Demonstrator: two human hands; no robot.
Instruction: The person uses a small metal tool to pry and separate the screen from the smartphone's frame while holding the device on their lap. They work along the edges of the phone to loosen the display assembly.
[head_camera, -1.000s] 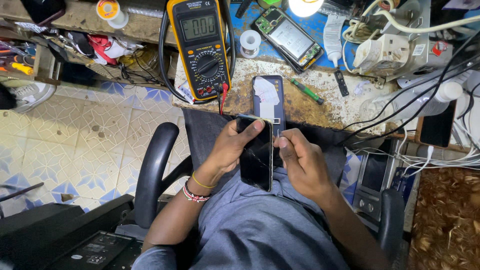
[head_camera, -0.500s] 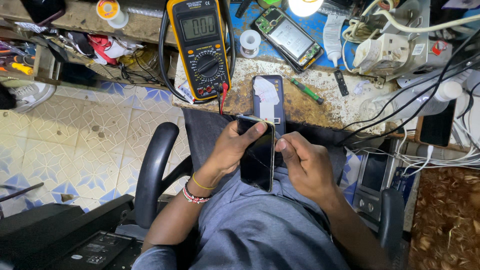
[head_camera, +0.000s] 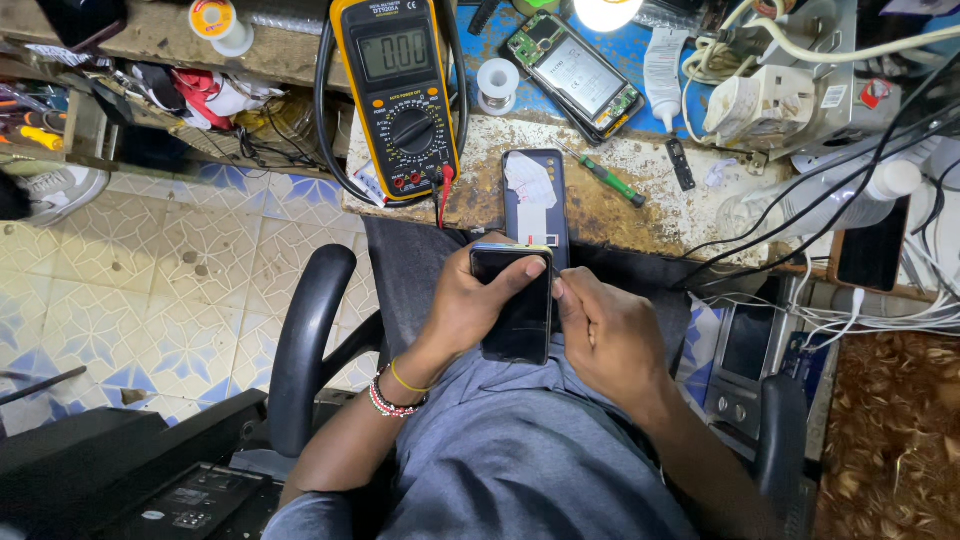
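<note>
While the phone (head_camera: 518, 305) is held over the lap, just in front of the near edge of the surface (head_camera: 640, 205), it is gripped by both hands. The left hand (head_camera: 470, 305) is wrapped around the left side of the phone, with its thumb laid across the top end of the dark screen. The right hand (head_camera: 605, 335) is closed against the right edge of the phone, its thumb pressed to that edge. The screen is turned upward and is dark.

A back cover (head_camera: 535, 205) is laid at the near edge of the surface, just beyond the phone and partly overlapped by it. A yellow multimeter (head_camera: 398, 95) is propped at the left end of the surface, with black and red leads plugged into its base. A green screwdriver (head_camera: 610, 182) is laid to the right of the cover. An opened phone (head_camera: 575, 75) is laid on the blue mat toward the far edge, with a solder spool (head_camera: 497, 82) just to its left. A chair armrest (head_camera: 305, 345) is seen to the left of the left arm.
</note>
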